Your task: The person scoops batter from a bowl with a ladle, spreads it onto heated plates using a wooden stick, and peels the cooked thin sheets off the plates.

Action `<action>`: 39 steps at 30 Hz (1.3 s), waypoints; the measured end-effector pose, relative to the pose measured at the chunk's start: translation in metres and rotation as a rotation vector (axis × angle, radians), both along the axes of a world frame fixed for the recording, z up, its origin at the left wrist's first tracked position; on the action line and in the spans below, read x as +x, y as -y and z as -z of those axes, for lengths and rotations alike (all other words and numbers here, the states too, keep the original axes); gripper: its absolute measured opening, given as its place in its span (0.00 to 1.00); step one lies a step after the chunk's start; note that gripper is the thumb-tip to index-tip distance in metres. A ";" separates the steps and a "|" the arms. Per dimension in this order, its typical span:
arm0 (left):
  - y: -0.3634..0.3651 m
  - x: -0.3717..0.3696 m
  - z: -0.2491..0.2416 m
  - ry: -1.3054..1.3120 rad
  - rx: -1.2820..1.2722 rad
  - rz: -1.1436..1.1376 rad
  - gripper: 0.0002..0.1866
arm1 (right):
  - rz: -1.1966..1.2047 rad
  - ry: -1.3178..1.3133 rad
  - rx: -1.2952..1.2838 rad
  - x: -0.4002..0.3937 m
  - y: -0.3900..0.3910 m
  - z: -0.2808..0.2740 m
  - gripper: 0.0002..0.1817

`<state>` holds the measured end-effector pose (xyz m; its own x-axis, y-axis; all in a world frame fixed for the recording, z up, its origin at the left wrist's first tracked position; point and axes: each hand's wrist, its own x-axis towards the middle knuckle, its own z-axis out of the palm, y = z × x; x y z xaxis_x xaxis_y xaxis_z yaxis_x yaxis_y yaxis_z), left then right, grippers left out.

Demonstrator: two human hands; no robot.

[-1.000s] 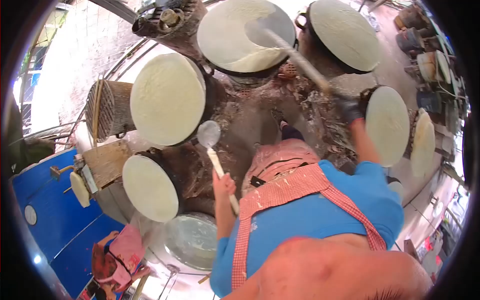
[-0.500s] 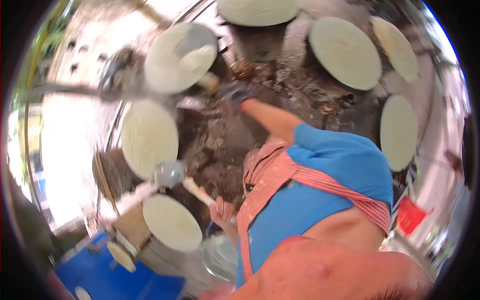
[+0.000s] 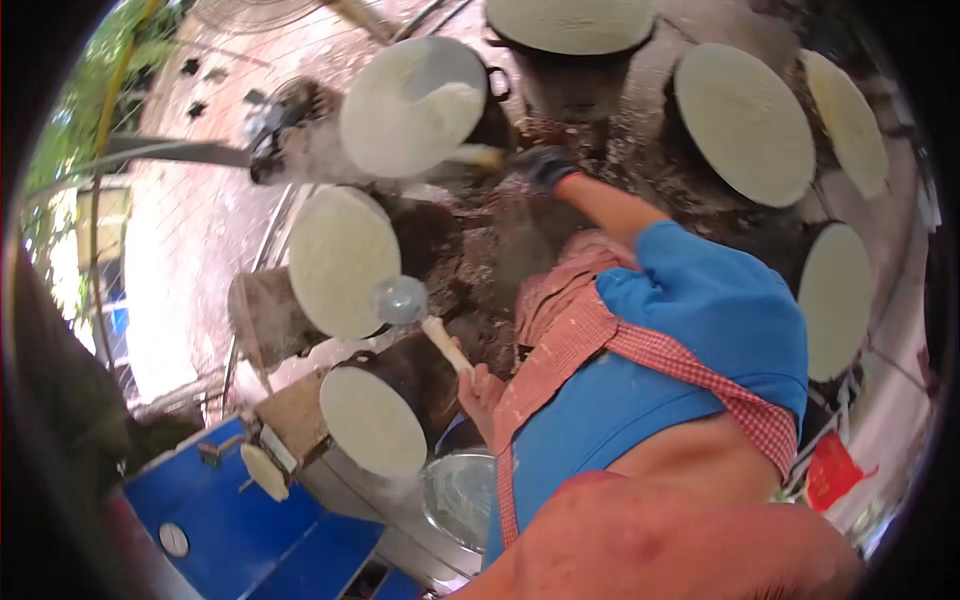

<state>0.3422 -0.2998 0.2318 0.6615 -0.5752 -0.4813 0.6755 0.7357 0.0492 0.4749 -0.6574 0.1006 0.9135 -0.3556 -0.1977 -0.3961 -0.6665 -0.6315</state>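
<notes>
My left hand (image 3: 482, 398) is closed around the pale handle (image 3: 445, 343) of a ladle. The ladle's round grey bowl (image 3: 402, 299) is over the edge of a griddle covered by a thin pale round of batter (image 3: 345, 262). My right hand (image 3: 546, 167), in a dark glove, is closed on a tool with a yellowish handle (image 3: 478, 156). This tool reaches to another griddle (image 3: 402, 70), partly bare grey, where a white mass of batter (image 3: 450, 112) lies to one side. The tool's far end is hard to make out through steam.
More batter-covered griddles form a ring: at the top (image 3: 572, 22), upper right (image 3: 745, 125), right (image 3: 838, 300) and lower left (image 3: 372, 422). A clear basin (image 3: 462, 500) stands near my left side. A blue table (image 3: 250, 530) is at lower left. A red cloth-like item (image 3: 836, 470) is at right.
The view has shifted, so the griddles appear farther right. My left hand still grips the ladle beside the same griddle. My right hand stays by the partly bare griddle.
</notes>
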 end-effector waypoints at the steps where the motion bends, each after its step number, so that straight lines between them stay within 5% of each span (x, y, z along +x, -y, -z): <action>1: -0.011 0.001 0.018 0.176 0.010 0.048 0.22 | 0.140 0.078 0.112 0.023 0.041 0.081 0.24; 4: -0.010 0.006 0.016 0.208 0.095 0.093 0.24 | 0.052 0.511 0.466 0.037 0.075 0.069 0.23; 6: 0.020 0.010 -0.004 0.097 0.359 0.020 0.22 | 0.161 0.258 -0.201 0.060 0.054 0.015 0.17; 7: 0.023 0.009 0.006 0.085 0.359 0.014 0.22 | 0.152 0.249 -0.202 0.046 0.046 0.006 0.17; 9: 0.017 0.020 0.026 0.021 0.325 0.036 0.24 | -0.276 -0.047 -0.311 0.020 0.015 -0.014 0.19; 11: 0.019 0.026 0.024 0.063 0.201 0.097 0.24 | -0.057 0.106 -0.081 0.006 0.046 0.108 0.20; 13: 0.008 0.030 0.045 0.122 0.153 0.165 0.26 | 0.001 0.250 0.109 0.037 0.100 0.110 0.19; 14: 0.024 0.034 0.033 0.017 0.087 0.102 0.15 | 0.080 0.276 0.124 0.043 0.105 0.091 0.18; 15: 0.030 0.040 0.029 -0.009 0.106 0.105 0.15 | 0.158 0.306 0.139 0.049 0.110 0.067 0.18; 16: 0.041 0.053 0.029 -0.117 0.132 0.131 0.06 | 0.245 0.256 -0.043 0.074 0.101 0.020 0.18; 17: 0.056 0.061 0.034 -0.220 0.137 0.155 0.10 | 0.011 0.294 -0.340 0.098 0.100 0.054 0.15; 18: 0.053 0.060 0.040 -0.277 0.075 0.115 0.07 | -0.100 0.155 -0.322 0.073 0.084 0.023 0.15; 19: 0.050 0.060 0.046 -0.335 0.013 0.075 0.22 | -0.214 0.021 -0.300 0.048 0.067 -0.011 0.15; 21: 0.042 0.059 0.074 -0.211 -0.001 0.192 0.05 | -0.174 0.142 -0.327 0.023 0.076 0.034 0.15; 22: 0.054 0.066 0.067 -0.209 0.056 0.200 0.06 | -0.073 0.295 -0.350 0.020 0.087 0.052 0.16; 23: 0.066 0.072 0.061 -0.208 0.113 0.209 0.17 | 0.004 0.370 -0.324 0.030 0.104 0.070 0.16; 24: 0.068 0.071 0.069 -0.223 0.084 0.215 0.17 | 0.083 0.256 0.017 0.033 0.122 0.051 0.17; 28: 0.078 0.064 0.071 -0.335 0.035 0.217 0.16 | 0.124 0.191 -0.082 0.195 0.160 0.018 0.21; 32: 0.062 0.053 0.062 -0.250 0.366 0.146 0.15 | 0.339 0.028 0.517 0.173 0.152 -0.014 0.27; 34: 0.074 0.068 0.064 -0.221 0.236 0.197 0.15 | 0.245 0.146 0.376 0.146 0.102 0.024 0.24; 36: 0.060 0.074 0.067 -0.272 0.509 0.238 0.14 | -0.036 0.257 0.350 0.128 0.064 0.040 0.22; 37: 0.056 0.077 0.065 -0.298 0.501 0.275 0.14 | -0.038 0.014 0.265 0.124 0.061 0.004 0.23; 39: 0.042 0.085 0.056 -0.360 0.055 0.182 0.16 | 0.136 0.233 0.302 0.112 0.085 0.008 0.19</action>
